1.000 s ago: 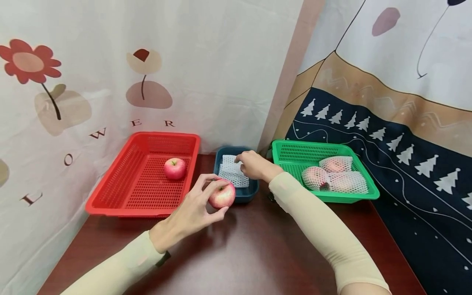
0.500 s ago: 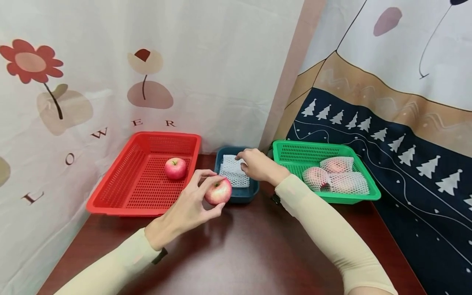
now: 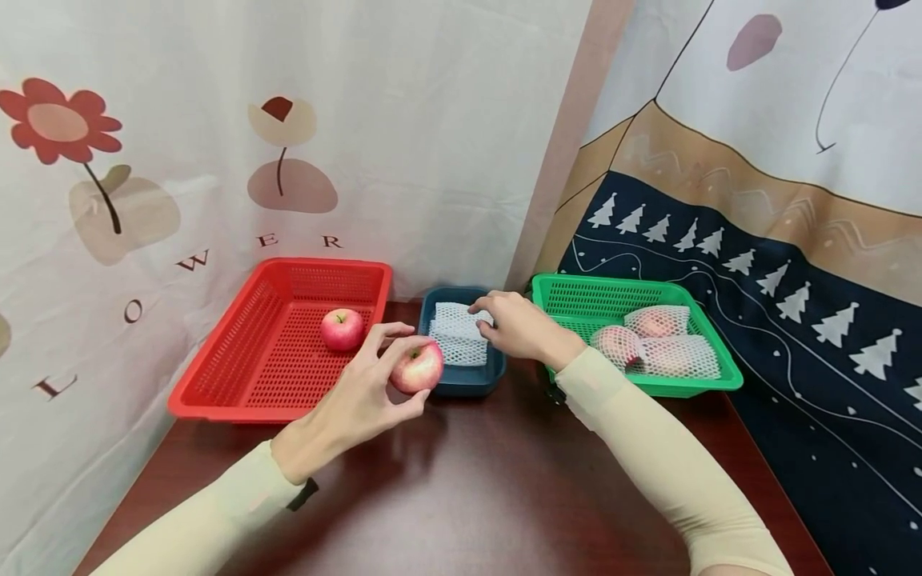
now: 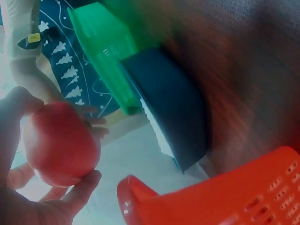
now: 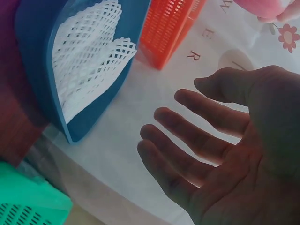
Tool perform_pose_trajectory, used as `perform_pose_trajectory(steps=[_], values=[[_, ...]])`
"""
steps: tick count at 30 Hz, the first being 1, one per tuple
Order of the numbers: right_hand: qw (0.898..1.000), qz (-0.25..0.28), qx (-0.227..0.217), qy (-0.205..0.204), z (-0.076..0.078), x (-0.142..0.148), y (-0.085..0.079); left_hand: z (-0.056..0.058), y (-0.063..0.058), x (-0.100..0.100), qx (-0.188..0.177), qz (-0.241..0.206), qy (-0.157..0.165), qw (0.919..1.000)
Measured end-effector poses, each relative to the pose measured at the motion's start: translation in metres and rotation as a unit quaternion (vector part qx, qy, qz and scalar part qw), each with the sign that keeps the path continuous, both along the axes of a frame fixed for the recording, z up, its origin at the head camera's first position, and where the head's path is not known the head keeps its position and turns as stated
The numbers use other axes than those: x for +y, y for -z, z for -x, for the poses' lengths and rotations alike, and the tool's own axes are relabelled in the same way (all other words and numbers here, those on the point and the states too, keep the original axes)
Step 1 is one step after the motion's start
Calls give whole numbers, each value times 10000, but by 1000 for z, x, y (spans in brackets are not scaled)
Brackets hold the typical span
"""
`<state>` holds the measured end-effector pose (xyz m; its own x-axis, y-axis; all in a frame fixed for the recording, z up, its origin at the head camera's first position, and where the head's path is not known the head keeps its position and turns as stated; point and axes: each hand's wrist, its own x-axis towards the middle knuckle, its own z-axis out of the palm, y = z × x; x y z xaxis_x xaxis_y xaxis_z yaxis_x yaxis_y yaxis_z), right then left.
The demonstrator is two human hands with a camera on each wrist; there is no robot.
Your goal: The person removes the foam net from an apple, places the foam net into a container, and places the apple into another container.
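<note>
the left hand point(image 3: 360, 392) grasps a red apple point(image 3: 419, 370) between thumb and fingertips, the fruit at the hand's two o'clock, held up off the desk point(image 3: 490, 480). the right hand point(image 3: 524, 326), farther out at two o'clock from the left, is released: its fingers are loosely bent and hold nothing, as the right wrist view shows.

at nine o'clock from the right hand, just beside its fingertips, white foam netting point(image 3: 458, 332) lies inside a blue tray point(image 3: 464, 386). the held apple overlaps that tray's near edge in the head view.

at ten o'clock from the left hand sits a red basket point(image 3: 281, 344), with a second apple point(image 3: 342, 330) toward its three o'clock side. at three o'clock from the right hand, a green basket point(image 3: 576, 294) bears three netted apples point(image 3: 615, 346), bunched toward its four o'clock side and touching. beyond, at twelve o'clock, hangs a pale curtain point(image 3: 432, 120) printed with flowers.
</note>
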<state>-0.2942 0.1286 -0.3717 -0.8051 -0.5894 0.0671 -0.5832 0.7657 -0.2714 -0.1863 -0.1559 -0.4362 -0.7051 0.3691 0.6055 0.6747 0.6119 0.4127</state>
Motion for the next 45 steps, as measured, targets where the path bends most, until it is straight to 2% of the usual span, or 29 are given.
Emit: perform_pose_trajectory(steps=[11, 20, 32, 45], values=[[9996, 218, 156, 24, -6, 20, 1, 7, -4, -12, -18, 63, -198, 9998], [9987, 409, 180, 228, -9, 38, 1, 14, -10, -25, -166, 187, -433, 9987], [9967, 586, 305, 479, -10, 62, -4, 28, -18, -46, -985, 363, -852, 9908], [9965, 522, 302, 581, -1, 87, -5, 40, -24, -70, -1478, 711, -1287, 9780]])
